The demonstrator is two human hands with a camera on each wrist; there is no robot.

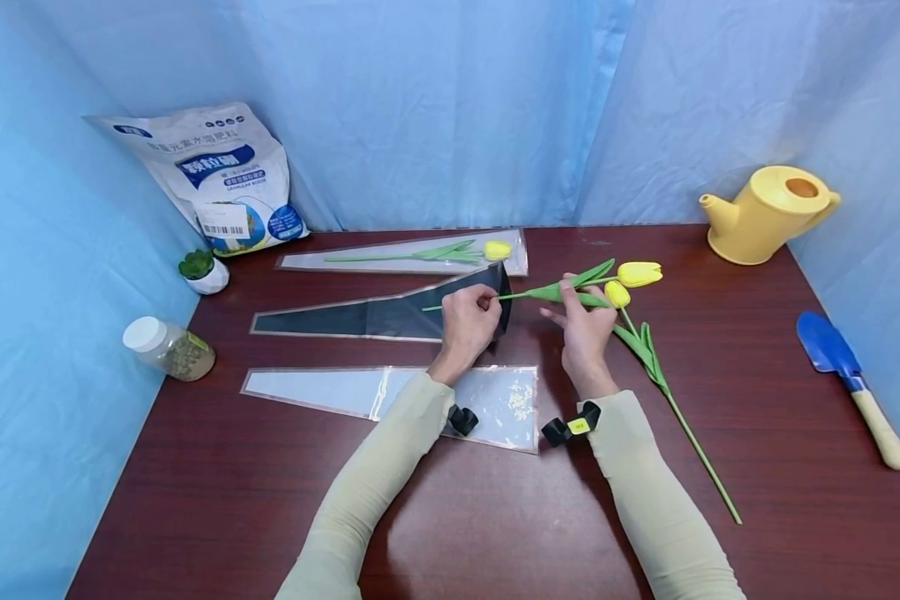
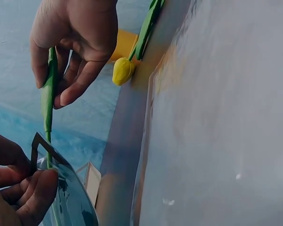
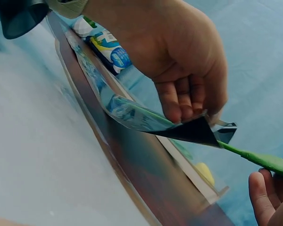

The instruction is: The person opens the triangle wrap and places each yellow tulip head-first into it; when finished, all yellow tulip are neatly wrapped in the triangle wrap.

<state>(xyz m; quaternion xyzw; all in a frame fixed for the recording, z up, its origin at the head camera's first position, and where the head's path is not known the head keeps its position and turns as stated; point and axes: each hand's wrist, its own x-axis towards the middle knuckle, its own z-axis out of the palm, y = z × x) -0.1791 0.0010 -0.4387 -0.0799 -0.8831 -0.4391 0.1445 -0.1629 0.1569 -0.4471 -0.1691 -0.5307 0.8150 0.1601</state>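
My left hand [image 1: 471,321] pinches the wide mouth of a black-backed clear flower sleeve [image 1: 322,319], lifting that edge. A yellow tulip [image 1: 640,273] is gripped by its green leaves in my right hand [image 1: 587,337]. Its stem runs left through the mouth, and the lower end lies within the sleeve. In the left wrist view, the leaf [image 2: 47,101] sits between the right thumb and fingers, above the sleeve. The right wrist view shows the raised sleeve edge [image 3: 198,131] under the left fingertips. A second yellow tulip [image 1: 678,408] lies on the table beside my right hand.
Behind lies a white sleeve [image 1: 307,262] with a tulip [image 1: 497,249] on it; nearer is another white sleeve [image 1: 307,387]. A fertilizer bag [image 1: 217,179], succulent [image 1: 204,272] and jar [image 1: 171,348] stand left. A yellow watering can [image 1: 765,218] and blue trowel [image 1: 828,346] are right.
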